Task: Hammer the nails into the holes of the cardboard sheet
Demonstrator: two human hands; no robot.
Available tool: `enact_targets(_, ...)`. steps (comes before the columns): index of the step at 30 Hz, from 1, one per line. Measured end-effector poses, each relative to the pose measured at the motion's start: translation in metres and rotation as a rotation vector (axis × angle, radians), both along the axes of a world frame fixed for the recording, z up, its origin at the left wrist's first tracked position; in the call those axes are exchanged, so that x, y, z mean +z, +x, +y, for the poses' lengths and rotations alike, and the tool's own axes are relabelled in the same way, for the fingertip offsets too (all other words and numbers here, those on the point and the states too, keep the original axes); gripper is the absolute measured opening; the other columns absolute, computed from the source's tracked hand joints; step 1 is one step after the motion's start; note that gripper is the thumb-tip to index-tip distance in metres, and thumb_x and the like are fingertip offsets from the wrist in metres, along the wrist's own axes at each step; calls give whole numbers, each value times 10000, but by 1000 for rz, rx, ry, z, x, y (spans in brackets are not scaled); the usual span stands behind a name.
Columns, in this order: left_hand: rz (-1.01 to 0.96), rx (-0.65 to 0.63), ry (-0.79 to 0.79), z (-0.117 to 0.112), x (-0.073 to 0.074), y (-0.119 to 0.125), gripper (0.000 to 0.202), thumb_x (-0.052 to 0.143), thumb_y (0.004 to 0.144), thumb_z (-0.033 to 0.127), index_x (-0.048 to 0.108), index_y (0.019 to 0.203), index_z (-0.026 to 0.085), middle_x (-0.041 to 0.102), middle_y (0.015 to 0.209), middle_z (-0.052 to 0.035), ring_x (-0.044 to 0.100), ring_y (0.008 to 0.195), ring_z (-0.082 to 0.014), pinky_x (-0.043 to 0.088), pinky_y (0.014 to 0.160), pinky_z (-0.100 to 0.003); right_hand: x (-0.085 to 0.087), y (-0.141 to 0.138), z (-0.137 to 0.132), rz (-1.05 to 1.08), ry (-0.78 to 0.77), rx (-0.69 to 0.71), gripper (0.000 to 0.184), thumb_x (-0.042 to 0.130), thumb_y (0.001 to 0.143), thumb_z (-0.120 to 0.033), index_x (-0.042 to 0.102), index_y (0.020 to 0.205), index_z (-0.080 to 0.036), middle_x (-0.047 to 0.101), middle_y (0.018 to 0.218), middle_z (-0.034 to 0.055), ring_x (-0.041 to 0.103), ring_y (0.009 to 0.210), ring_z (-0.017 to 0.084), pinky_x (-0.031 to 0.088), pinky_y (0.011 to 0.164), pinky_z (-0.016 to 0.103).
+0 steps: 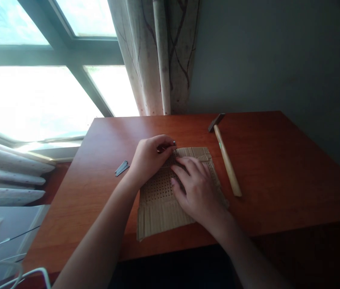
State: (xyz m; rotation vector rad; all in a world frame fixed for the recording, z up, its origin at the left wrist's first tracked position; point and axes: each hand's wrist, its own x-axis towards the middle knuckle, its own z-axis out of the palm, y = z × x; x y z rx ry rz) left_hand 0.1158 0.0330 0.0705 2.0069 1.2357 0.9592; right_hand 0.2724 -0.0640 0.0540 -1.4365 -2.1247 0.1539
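A piece of brown cardboard (pixel 158 216) with a grid of small holes lies on the red-brown table (pixel 278 168). My left hand (pixel 150 158) is closed in a pinch on a nail (pixel 173 144) at the cardboard's far edge. My right hand (pixel 195 188) lies flat on the cardboard, fingers stretched out and pressing it down, just right of the nail.
A small bundle of nails (pixel 122 168) lies on the table left of my left hand. A hammer (pixel 226 158) with a wooden handle lies to the right of the cardboard. A window and a curtain stand behind the table; a wall socket and cables sit at lower left.
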Motion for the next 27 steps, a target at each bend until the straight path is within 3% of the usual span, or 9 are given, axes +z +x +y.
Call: enact_targets(27,67,25,89,-2,-3,0,135,628,863,238,747,901,187,777,855,-26,703,740,-154,560,722,-257,1,1,-1,-16,-11,-5,307,511,977,-262,668,1229,-185,633,1328,122,519,1271,281,442,1052,486)
